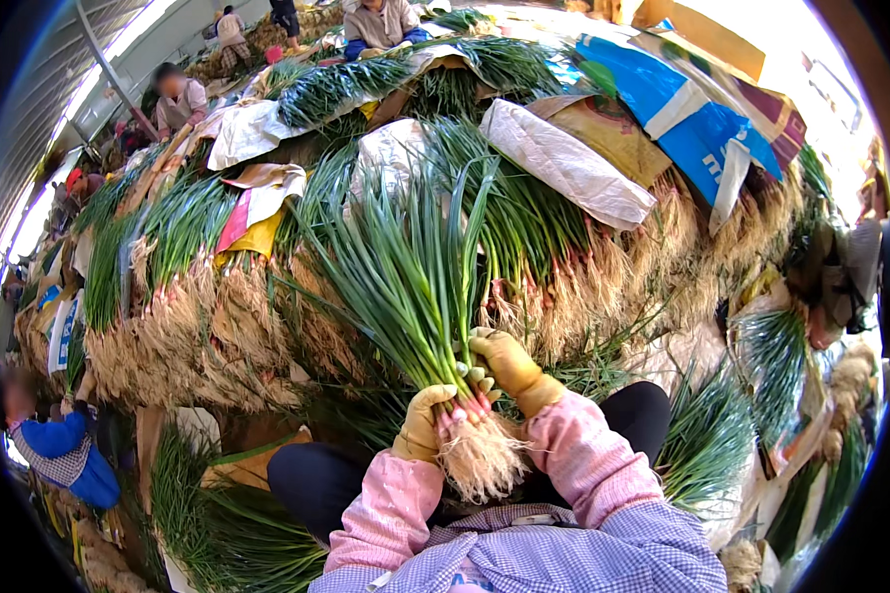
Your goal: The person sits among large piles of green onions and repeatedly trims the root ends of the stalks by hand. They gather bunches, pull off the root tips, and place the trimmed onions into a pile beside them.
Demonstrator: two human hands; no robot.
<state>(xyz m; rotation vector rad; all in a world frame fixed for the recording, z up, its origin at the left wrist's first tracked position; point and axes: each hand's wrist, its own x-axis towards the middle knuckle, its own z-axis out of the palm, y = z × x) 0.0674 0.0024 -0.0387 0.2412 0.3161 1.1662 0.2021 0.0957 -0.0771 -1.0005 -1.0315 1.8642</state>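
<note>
Both my hands wear yellowish gloves and hold one bunch of leafy alliums (434, 311) in front of my lap. My left hand (424, 426) is shut around the left side of the bunch, near its pinkish-white bases. On the other side and slightly higher, my right hand (512, 370) closes on stems, with its fingers curled towards me. Long green leaves fan up and away from me. Pale fibrous roots (482, 456) hang below my hands, towards my body. Parts of the stems are hidden by my fingers.
Ahead stands a long pile of alliums (534, 252), roots facing me. White sacking (564, 163) and blue sheeting (712, 133) partly cover it. Loose greens lie at left (237, 534) and right (704, 445). A person in blue (81, 452) works at left; several others are farther back.
</note>
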